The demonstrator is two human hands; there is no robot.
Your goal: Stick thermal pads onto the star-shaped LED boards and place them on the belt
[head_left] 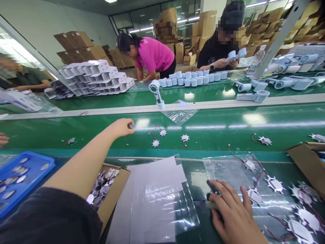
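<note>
Wired discs [163, 133] lie scattered on the green belt [218, 117] and on a clear bag [220, 166] on the surface [193, 173] at our right. Our left grip [121, 128] hangs over the belt, pinched on a small piece [131, 126] we cannot identify. Our right grip [232, 208], just beside the bag's discs, is narrow around a slim tool [210, 204], mostly hidden. Near our left arm [83, 159] sits a blue tray [35, 162].

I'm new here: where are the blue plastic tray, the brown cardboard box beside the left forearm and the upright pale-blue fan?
Blue plastic tray [34, 169], head view, bare floor.
Brown cardboard box [114, 195], head view, side wall.
Upright pale-blue fan [157, 95], head view, handle.
</note>
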